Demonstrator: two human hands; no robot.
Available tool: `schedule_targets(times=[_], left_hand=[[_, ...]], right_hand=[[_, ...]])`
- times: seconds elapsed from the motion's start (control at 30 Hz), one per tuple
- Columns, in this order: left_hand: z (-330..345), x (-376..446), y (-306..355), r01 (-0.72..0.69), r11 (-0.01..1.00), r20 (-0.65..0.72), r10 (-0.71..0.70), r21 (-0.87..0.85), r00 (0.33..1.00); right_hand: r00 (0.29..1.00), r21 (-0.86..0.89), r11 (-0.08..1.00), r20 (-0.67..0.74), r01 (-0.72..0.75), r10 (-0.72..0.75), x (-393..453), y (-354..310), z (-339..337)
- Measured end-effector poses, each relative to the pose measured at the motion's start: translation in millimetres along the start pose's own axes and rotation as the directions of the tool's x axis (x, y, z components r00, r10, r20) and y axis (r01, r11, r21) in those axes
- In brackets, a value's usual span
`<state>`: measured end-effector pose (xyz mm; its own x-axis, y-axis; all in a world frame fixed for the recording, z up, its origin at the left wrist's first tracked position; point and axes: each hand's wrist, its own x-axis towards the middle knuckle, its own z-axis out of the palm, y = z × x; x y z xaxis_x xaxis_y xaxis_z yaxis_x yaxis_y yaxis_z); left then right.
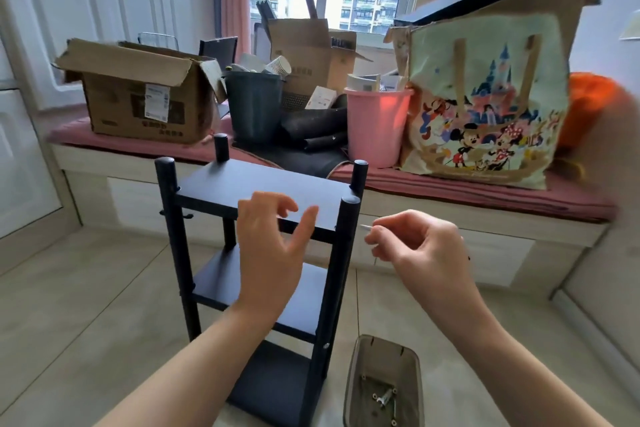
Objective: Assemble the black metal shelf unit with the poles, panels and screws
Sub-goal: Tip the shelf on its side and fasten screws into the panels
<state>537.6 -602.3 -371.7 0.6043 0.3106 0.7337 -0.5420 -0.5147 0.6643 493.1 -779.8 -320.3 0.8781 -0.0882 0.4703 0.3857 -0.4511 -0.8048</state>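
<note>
Head view: the shelf (263, 253) stands upright on the tiled floor (86, 305) at centre, four poles capped on top, three panels fixed one above another. The top panel (266, 191) lies flat between the poles.

The left hand (268, 253) hangs in front of the top panel's near edge, fingers loosely spread and relaxed, thumb apart from the rest, holding nothing; whether a fingertip touches the panel cannot be told.

The right hand (419, 246), at 3 o'clock from the near right pole (343, 253), pinches a thin silver tool (367, 227) between thumb and curled fingers; it may be a hex key.

At 5 o'clock from the shelf, a clear tray (384, 381) on the floor holds a few screws (382, 397).

At 12 o'clock, a window bench (450, 191) carries cardboard boxes (138, 94), a dark bin (254, 107), a pink bin (375, 125) and a cartoon tote (485, 107).
</note>
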Motion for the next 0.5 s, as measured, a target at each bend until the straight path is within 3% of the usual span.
schedule_targets(times=[0.07,0.13,0.2,0.27,0.3,0.5], left_hand=[[-4,-1,11,0.328,0.923,0.022,-0.331,-0.202,0.944],[-4,-3,10,0.588,0.751,0.125,-0.58,-0.3,0.805],[-1,-5,2,0.769,0.571,0.272,-0.722,-0.286,0.637],[5,-6,-6,0.859,0.431,0.411,-0.755,-0.275,0.511],[7,-6,-8,0.872,0.392,0.469,-0.736,-0.295,0.489],[23,-6,-10,0.862,0.275,0.655,-0.564,-0.426,0.503]], right_hand=[[1.0,-0.016,1.0,-0.013,0.005,-0.005,-5,2,10],[0.999,-0.004,1.0,-0.032,-0.012,0.012,-10,7,18],[0.998,0.04,0.999,-0.053,-0.03,0.033,-13,13,22],[0.998,0.051,0.998,-0.062,-0.025,0.028,-13,17,24],[0.998,0.049,0.999,-0.062,-0.017,0.02,-13,19,25],[0.998,0.098,0.994,-0.043,-0.047,0.052,-16,27,24]])
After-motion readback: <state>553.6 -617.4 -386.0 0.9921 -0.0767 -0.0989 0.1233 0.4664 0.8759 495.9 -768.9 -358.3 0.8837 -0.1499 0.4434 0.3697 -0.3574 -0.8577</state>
